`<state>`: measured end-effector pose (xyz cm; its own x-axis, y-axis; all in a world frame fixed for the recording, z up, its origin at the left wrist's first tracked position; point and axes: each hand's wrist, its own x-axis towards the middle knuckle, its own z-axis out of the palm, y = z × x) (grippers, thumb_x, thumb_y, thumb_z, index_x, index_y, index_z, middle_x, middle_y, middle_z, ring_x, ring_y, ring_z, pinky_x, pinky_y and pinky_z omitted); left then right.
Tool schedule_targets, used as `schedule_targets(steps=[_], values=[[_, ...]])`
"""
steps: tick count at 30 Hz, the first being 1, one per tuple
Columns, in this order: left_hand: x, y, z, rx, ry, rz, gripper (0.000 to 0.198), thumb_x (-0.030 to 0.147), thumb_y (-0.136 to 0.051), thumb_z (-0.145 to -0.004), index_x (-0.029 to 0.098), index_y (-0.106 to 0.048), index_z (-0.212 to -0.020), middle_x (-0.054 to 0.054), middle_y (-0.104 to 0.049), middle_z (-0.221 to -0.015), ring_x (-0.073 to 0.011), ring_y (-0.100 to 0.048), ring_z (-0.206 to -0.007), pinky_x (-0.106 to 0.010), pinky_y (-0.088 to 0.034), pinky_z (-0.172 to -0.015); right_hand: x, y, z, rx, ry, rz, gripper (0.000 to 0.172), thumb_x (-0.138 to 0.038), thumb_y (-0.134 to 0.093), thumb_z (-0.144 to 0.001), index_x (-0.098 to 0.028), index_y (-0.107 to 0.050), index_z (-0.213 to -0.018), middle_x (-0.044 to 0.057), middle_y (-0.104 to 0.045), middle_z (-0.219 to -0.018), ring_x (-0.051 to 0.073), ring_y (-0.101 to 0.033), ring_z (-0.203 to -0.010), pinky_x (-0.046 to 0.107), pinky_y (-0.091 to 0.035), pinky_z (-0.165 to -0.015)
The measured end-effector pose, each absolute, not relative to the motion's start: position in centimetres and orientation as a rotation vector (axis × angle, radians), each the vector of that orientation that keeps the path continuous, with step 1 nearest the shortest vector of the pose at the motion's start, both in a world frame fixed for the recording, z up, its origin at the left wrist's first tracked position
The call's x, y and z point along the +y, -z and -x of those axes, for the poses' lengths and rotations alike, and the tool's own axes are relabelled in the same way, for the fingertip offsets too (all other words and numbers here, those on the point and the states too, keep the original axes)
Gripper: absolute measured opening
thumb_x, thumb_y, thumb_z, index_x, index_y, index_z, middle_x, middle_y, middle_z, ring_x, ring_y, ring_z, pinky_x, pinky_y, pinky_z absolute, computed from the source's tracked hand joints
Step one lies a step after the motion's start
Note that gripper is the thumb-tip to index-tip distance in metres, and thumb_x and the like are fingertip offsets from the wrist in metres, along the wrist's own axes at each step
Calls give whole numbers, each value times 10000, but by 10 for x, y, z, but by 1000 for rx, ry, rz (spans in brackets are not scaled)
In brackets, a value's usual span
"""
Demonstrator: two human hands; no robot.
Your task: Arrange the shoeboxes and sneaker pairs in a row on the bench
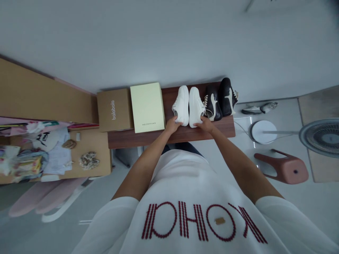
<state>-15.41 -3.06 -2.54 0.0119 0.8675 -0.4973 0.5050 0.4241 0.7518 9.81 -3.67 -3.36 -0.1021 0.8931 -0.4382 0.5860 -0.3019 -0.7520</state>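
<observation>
Two white sneakers stand side by side on a dark wooden shelf [172,137], toes pointing to the wall. My left hand [173,125] grips the heel of the left white sneaker [182,104]. My right hand [205,124] grips the heel of the right white sneaker [195,105]. Both hands have their fingers wrapped round the heels. Just right of them sits a pair of dark brown sneakers [221,98] with cream stripes.
A pale green shoebox [147,107] and a brown cardboard shoebox [114,110] lie left of the shoes. A cluttered light wood desk [87,155] is at the left. On the floor at right stand a pink stool [284,167] and a fan [320,135] with its round white base [263,131].
</observation>
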Motion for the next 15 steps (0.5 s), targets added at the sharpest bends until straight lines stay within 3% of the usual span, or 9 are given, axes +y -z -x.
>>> schedule_targets(steps=[6,10,15], values=[[-38,8,150,1654,-379,-1432,320,187,-831,-851,208,-776,-1166,-137,-769,-1161,-373,-638,-1325,-423,-410,-1204,-43,9,-91,-2030,-1115,1977,287,-415,-798,-890,-188,-715,-1043,107,-787,-992,324,-717,-1000,420,-558,-953],[-38,-2,148,1655,-197,-1647,257,222,-736,-943,211,-750,-1200,-131,-779,-1067,-360,-669,-1275,-427,-398,-1188,-42,-7,-76,-2275,-872,2032,237,-379,-735,-970,-193,-700,-1111,146,-769,-1163,322,-708,-1099,373,-534,-919],[-33,-8,143,1678,-214,-1663,175,234,-715,-965,194,-752,-1132,-156,-788,-1040,-357,-678,-1271,-421,-366,-1185,-35,-17,-52,-2437,-696,2039,207,-326,-632,-1047,-173,-701,-1169,183,-726,-1287,315,-683,-1185,369,-527,-945]])
